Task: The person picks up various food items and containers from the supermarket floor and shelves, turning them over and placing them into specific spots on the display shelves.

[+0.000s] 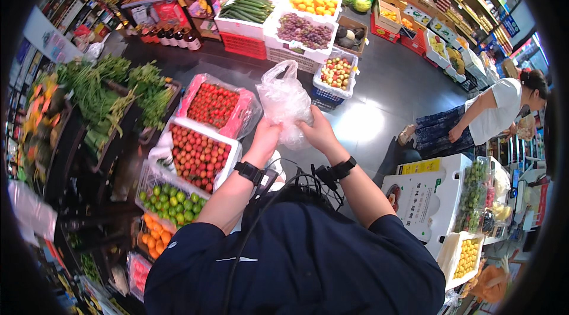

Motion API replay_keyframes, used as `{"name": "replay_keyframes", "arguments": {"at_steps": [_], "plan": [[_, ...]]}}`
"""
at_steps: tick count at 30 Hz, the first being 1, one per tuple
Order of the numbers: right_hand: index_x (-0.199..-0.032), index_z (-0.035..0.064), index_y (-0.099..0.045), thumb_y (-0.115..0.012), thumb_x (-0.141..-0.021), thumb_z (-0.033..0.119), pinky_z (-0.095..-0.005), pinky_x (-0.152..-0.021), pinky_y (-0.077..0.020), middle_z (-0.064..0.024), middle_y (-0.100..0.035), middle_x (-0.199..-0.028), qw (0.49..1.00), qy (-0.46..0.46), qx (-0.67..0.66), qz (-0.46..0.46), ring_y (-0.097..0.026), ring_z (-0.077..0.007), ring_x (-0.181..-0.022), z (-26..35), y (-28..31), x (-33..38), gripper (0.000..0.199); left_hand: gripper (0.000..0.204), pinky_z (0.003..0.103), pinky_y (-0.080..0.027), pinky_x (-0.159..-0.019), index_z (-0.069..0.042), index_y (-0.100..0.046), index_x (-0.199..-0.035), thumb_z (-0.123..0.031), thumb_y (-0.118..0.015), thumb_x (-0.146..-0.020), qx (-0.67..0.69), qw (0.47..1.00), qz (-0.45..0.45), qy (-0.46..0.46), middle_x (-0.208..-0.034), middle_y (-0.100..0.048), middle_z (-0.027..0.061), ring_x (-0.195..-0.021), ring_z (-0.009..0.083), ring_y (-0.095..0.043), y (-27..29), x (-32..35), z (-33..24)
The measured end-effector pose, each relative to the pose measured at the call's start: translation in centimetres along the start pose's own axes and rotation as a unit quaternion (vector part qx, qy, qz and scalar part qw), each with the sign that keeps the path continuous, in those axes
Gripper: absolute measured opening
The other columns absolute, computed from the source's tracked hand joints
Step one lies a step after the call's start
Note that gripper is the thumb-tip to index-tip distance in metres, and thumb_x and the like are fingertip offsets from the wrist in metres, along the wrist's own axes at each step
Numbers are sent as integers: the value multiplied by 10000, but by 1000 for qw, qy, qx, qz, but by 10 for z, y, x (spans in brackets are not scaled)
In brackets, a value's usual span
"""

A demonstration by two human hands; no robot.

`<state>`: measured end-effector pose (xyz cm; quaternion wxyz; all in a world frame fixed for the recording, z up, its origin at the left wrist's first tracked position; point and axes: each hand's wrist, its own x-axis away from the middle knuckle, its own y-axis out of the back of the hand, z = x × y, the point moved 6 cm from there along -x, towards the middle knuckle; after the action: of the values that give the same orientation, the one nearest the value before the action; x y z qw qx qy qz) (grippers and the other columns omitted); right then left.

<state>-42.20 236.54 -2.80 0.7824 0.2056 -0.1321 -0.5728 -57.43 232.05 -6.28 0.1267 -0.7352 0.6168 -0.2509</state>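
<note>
A crumpled, translucent white plastic bag (284, 94) is held up in front of my body, its handle loop sticking up at the top. My left hand (266, 136) grips its lower left side with closed fingers. On the opposite side my right hand (318, 130) clasps it, fingers partly hidden by the bag. Whether anything lies inside the bag, I cannot tell. Left of my hands are a box of small red tomatoes (211, 106) lined with pink plastic and a white foam box of reddish round fruit (198, 158).
Green limes (173, 203) and orange fruit (155, 238) sit at lower left, leafy greens (115, 93) beyond. Ahead stand crates of grapes (305, 32), cucumbers (248, 9) and small red-yellow fruit (336, 73). A person (483, 114) stands at right, near a white carton (418, 199).
</note>
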Motion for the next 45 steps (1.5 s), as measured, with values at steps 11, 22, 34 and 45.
{"name": "replay_keyframes", "arguments": {"at_steps": [11,22,34,45], "plan": [[-1352,48,-392,-641,-852,212,-372,-883,-477,-127,-580,-1220,944,-117,-305,43,-590,-250,-1078,-30,67,-223,581,366,312,-490,-849,7,-539,-1239,-41,-577,-879,-73,985,121,97,-1124,-626,84,-988,170,-609,-51,-250,-47],[-1252,-22,-510,-622,-870,63,-350,-879,-509,-110,-619,-1167,884,-203,-388,164,-624,-204,-998,-62,39,-480,408,484,289,-529,-784,-42,-509,-1297,-17,-613,-824,-98,971,160,149,-1119,-637,77,-945,162,-640,-32,-447,-104],[-1121,-43,-629,-550,-867,-40,-295,-863,-509,-91,-649,-1111,901,28,-344,262,-623,-165,-983,16,-125,-700,266,521,474,-379,-1070,-38,-372,-1383,-348,-471,-976,336,942,-16,8,-1360,-481,155,-1265,294,-472,100,-537,-207],[-1174,50,-628,-518,-737,-87,-290,-937,-463,-127,-572,-1286,856,366,57,360,-585,-281,-1123,159,-304,-802,471,463,370,-425,-1020,-23,-431,-1336,-283,-536,-966,277,938,-143,-152,-1307,-537,84,-1197,224,-530,276,-604,-345]]}}
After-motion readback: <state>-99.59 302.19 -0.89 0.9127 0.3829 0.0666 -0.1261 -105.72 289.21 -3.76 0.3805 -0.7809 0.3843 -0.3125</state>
